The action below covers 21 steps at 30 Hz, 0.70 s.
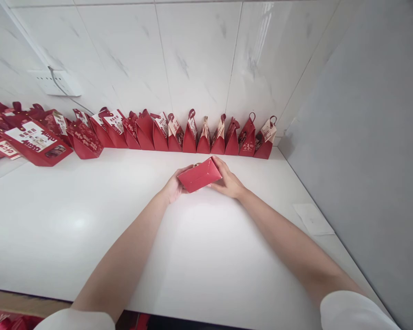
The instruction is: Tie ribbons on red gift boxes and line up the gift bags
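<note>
A small red paper box is held a little above the white table, tilted with its plain red bottom toward me. My left hand grips its left end with the thumb on top. Around the box's right end my right hand has its fingers curled. Both arms reach forward from white sleeves. The box's top and what is inside are hidden.
A long row of finished red gift boxes with tags and handles lines the marble-tiled wall. More red boxes pile up at the far left. A wall socket with a cable sits upper left. A grey partition closes the right side; a paper slip lies beside it.
</note>
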### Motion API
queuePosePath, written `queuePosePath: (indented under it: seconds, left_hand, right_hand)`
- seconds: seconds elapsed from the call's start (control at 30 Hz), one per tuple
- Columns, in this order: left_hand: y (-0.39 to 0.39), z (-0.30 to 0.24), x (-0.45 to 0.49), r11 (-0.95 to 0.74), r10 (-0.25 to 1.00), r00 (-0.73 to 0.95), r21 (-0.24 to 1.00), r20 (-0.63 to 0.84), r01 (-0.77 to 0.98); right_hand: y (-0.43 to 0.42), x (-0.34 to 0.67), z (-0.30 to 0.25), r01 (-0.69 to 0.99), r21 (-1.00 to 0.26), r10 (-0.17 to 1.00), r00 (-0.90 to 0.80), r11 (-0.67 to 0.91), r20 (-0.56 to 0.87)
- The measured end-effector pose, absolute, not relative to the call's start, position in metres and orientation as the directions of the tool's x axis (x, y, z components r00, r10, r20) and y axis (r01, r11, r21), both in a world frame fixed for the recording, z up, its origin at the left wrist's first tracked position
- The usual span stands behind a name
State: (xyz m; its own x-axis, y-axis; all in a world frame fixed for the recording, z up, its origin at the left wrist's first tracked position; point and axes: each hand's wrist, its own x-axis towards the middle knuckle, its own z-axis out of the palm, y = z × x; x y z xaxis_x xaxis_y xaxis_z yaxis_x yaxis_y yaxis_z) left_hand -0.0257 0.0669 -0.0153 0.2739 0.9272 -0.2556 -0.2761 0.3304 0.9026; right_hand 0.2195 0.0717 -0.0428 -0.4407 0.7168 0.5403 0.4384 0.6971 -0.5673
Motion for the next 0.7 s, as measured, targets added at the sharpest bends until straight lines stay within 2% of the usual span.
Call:
queuePosePath:
  seconds: [0.17, 0.47, 0.7]
  left_hand:
    - [0.064, -0.016, -0.026, 0.452, 0.862, 0.396, 0.833, -0.317, -0.318]
    - [0.067, -0.023, -0.026, 0.430, 0.869, 0.419, 0.821, -0.263, -0.376]
    - [0.070, -0.027, -0.027, 0.423, 0.874, 0.413, 0.818, -0.254, -0.391]
  right_hand:
    - [0.069, 0.223, -0.038, 0.465, -0.535, 0.706, -0.398, 0.705, 0.585]
    - [0.071, 0.225, -0.040, 0.491, -0.606, 0.779, -0.351, 0.626, 0.520]
    - [0.071, 0.225, -0.041, 0.491, -0.617, 0.787, -0.345, 0.616, 0.512]
